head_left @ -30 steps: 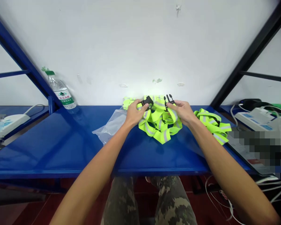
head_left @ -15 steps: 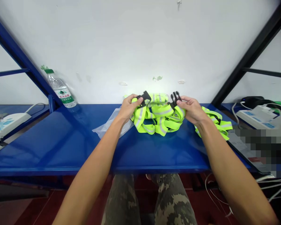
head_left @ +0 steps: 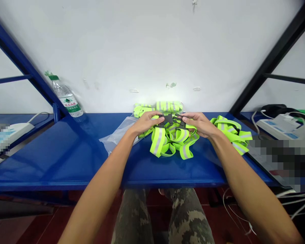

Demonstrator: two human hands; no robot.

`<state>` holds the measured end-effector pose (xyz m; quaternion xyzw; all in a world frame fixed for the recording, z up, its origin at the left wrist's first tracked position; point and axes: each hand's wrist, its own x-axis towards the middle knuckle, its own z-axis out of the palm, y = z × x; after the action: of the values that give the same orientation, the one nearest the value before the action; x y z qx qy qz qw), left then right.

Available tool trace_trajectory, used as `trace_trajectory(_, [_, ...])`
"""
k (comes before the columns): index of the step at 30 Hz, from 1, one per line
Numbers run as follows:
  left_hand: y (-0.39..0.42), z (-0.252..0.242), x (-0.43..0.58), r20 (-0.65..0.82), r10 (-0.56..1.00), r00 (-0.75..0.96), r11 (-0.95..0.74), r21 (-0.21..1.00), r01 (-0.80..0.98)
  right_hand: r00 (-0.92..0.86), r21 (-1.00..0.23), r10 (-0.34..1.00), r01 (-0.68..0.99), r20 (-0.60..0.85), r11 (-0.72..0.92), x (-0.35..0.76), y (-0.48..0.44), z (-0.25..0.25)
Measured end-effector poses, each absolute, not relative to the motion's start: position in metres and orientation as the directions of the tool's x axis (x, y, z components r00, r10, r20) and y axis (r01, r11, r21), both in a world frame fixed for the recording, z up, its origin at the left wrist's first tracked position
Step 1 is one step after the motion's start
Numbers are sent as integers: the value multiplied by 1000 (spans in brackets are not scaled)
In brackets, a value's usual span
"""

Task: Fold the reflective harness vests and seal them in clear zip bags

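A neon yellow reflective strap vest [head_left: 171, 140] lies bunched on the blue table [head_left: 66, 159] in front of me. My left hand [head_left: 146, 122] pinches one black buckle half [head_left: 167, 119] at the vest's top. My right hand [head_left: 199, 123] pinches the other buckle half, and the two halves meet between my fingertips. Loops of strap hang down from the buckle onto the table.
More neon vests lie at the back [head_left: 159, 106] and to the right [head_left: 231, 132]. A clear plastic bag [head_left: 118, 137] lies left of my hands. A water bottle [head_left: 64, 96] leans against the wall. Power strips and cables [head_left: 282, 127] sit at the right.
My hands came together and lowered, bringing the two buckle halves from apart to touching at the middle. The vest's straps dropped lower on the table.
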<state>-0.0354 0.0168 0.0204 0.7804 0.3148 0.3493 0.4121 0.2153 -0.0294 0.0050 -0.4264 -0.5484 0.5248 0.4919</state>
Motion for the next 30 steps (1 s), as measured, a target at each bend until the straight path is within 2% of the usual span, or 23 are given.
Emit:
trace_trajectory(9, [15, 18, -33, 210, 743, 636, -436, 872, 221, -240, -997, 970, 56, 33, 47, 214, -35, 8])
trace_trajectory(16, [24, 14, -38, 273, 809, 521, -417, 891, 181, -217, -998, 975, 38, 48, 58, 218, -36, 8])
trace_trajectory(22, [28, 9, -37, 256, 776, 577, -426, 887, 178, -242, -995, 970, 88, 31, 53, 214, -37, 8])
trace_trajectory(25, [26, 10, -35, 258, 761, 595, -446, 875, 191, -262, -988, 964, 127, 50, 86, 214, -35, 5])
trace_trajectory(30, [23, 11, -33, 243, 750, 615, -456, 863, 216, -290, -952, 940, 188, 181, 242, 217, -26, -2])
